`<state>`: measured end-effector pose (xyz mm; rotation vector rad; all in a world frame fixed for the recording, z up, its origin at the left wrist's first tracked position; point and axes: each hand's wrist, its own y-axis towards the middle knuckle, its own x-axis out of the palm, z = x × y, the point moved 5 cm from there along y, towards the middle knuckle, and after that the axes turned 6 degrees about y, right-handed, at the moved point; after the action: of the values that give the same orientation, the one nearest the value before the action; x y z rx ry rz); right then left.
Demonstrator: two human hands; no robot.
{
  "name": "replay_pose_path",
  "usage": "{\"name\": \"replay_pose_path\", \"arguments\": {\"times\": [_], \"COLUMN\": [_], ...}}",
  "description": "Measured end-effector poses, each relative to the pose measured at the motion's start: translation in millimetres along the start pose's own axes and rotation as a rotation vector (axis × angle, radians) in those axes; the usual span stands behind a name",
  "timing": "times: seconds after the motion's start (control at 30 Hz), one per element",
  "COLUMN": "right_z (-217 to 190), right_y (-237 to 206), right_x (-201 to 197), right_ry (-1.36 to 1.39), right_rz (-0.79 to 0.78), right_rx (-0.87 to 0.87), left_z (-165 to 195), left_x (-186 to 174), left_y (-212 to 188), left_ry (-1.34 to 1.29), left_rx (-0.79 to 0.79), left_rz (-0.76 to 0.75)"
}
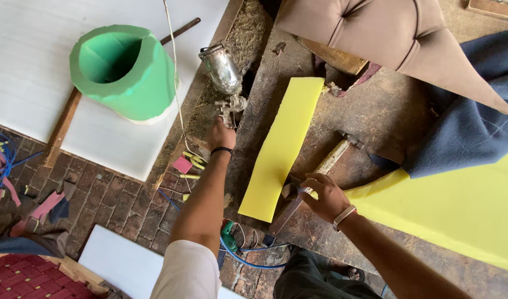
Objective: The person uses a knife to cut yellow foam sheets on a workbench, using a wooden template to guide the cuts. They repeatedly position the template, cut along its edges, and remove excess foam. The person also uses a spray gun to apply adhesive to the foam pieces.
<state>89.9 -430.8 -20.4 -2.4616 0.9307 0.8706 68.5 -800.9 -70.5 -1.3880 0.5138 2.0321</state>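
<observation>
Both hands closed: left hand (221,134) grips spray gun (227,83), right hand (323,195) pinches yellow foam strip (281,145) edge (bench beyond bare).

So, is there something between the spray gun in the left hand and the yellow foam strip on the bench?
Nothing visible stands between them. The left hand holds the spray gun just left of the yellow foam strip, with only bare, dirty workbench between. The right hand rests at the strip's lower right edge.

A foam strip (281,147) lies on the bench (370,111), with a spray gun (226,83) at the bench's left edge. A foam roll (124,72) stands left of the bench on a sheet (38,50); a cushion (387,33) sits at the far edge.
</observation>
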Motion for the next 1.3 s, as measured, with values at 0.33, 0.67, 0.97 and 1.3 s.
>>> {"name": "replay_pose_path", "arguments": {"times": [0.33,0.67,0.97,1.3], "right_z": [-16,-35,-153,-144], "right_y": [-5,10,118,121], "right_x": [15,23,173,170], "right_ry": [0.073,-0.031,-0.334,-0.349], "right_rz": [-0.044,-0.253,-0.485,-0.555], "right_rx": [0.042,0.159,-0.583,-0.516], "left_z": [11,-1,-19,-18], "left_x": [10,8,8,17], "left_y": [-24,-11,0,-17], "left_ry": [0.049,-0.124,-0.083,0.012], "left_rx": [0.014,0.009,-0.021,0.078], "left_rz": [-0.104,-0.288,-0.483,-0.256]}}
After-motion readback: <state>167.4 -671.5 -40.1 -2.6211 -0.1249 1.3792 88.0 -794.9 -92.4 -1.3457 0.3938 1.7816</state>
